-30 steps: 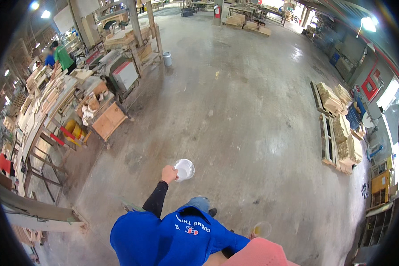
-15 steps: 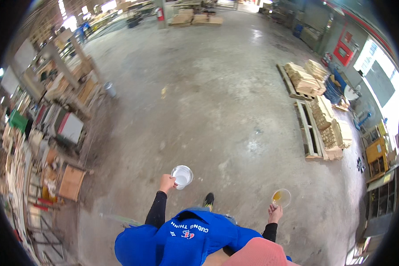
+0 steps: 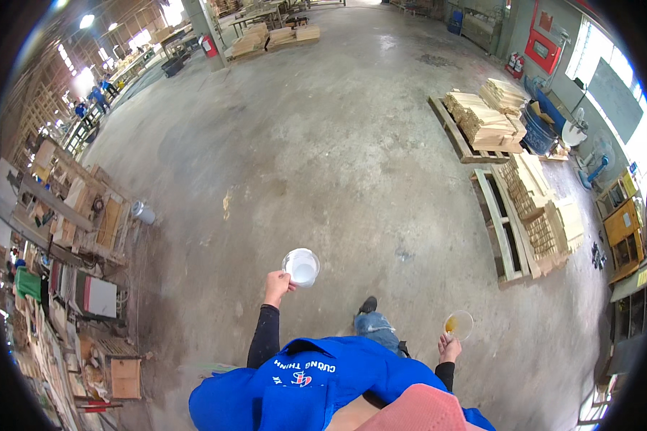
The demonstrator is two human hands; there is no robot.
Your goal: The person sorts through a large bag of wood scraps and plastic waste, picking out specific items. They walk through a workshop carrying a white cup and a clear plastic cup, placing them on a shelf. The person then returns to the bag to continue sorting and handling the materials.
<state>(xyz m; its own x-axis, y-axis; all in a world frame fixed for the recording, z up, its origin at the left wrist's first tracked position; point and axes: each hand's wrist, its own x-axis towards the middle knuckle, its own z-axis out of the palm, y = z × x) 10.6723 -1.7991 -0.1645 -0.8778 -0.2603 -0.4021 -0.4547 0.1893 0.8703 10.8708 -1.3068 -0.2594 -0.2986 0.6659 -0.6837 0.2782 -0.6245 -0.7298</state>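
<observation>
In front of me on the left, my left hand [image 3: 277,286] grips the rim of a round see-through plastic tub [image 3: 303,266] with white material inside. Out to the right, my right hand [image 3: 449,349] is closed on the edge of a shallow see-through plastic cup [image 3: 464,325]. A little amber liquid shows at that cup's near side. Both containers are held over the concrete floor, well apart from each other.
Pallets with stacked wood strips [image 3: 482,120] and more wood pieces [image 3: 528,188] stand on the right. Workbenches with boards [image 3: 86,208] and a grey bucket [image 3: 143,212] line the left. A post with a fire extinguisher [image 3: 208,46] rises far ahead; people [image 3: 97,97] stand at far left.
I have stepped forward: the wood pallets and left benches appear nearer, and my view has swung slightly right. Both hands keep hold of their containers; a jeans leg now shows ahead.
</observation>
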